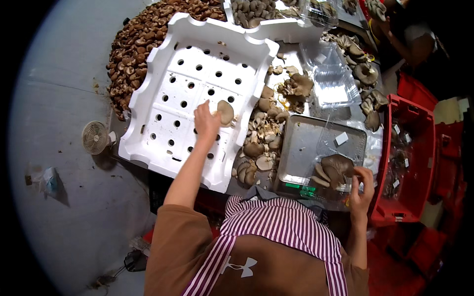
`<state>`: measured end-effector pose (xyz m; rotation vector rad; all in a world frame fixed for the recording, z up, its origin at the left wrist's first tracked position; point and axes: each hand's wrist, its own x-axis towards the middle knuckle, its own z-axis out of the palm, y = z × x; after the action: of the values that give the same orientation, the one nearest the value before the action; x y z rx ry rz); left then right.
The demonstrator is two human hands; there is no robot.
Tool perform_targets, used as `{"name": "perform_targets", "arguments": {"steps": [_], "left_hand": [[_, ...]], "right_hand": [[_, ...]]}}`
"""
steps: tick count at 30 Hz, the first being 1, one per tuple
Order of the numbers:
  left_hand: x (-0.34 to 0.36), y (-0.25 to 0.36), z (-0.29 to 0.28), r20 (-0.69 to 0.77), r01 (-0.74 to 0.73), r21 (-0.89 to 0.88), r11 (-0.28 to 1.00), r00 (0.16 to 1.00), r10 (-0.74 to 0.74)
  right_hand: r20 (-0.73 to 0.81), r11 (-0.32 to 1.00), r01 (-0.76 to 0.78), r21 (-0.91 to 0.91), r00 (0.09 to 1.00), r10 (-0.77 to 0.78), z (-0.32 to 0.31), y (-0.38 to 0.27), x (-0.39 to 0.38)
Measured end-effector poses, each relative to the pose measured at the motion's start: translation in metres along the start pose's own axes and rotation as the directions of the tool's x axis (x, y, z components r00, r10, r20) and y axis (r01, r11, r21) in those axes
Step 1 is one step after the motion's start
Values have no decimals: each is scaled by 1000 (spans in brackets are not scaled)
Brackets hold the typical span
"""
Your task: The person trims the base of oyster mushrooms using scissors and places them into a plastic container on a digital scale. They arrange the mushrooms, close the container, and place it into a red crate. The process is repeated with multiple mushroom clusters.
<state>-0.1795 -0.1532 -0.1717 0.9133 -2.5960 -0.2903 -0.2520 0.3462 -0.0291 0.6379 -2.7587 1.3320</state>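
My left hand (207, 121) pinches a pale round mushroom cap (224, 111) above the floor of a white foam crate (157, 126) with rows of holes. My right hand (363, 190) grips the right edge of a dark oyster mushroom cluster (335, 167), over a clear plastic container at the front of a metal tray (295, 143). The tray appears to sit on a scale with green lights, and a small white label (341, 138) is on clear plastic above it. Loose oyster mushrooms (254, 149) lie between crate and tray.
Brown mushrooms (126, 74) are heaped left of the crate, beside a round fan (94, 138). Behind the tray are empty clear containers (331, 86), more oyster mushrooms (365, 74) and another foam box. A red crate (429, 148) holding packs stands right. A person's arm (405, 49) shows top right.
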Motion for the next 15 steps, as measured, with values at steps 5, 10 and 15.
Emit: {"name": "perform_targets", "arguments": {"steps": [5,10,15], "left_hand": [[5,-11,15,220,41,141,989,973,-72],[-2,-12,23,219,226,-169,959,958,-187],[-11,-6,5,296,348,-606,715,933,-203]], "right_hand": [[45,996,83,20,995,-84,6,-11,10],[35,994,82,68,996,-85,8,-18,7],[94,985,117,129,987,-130,21,-32,-3]]}}
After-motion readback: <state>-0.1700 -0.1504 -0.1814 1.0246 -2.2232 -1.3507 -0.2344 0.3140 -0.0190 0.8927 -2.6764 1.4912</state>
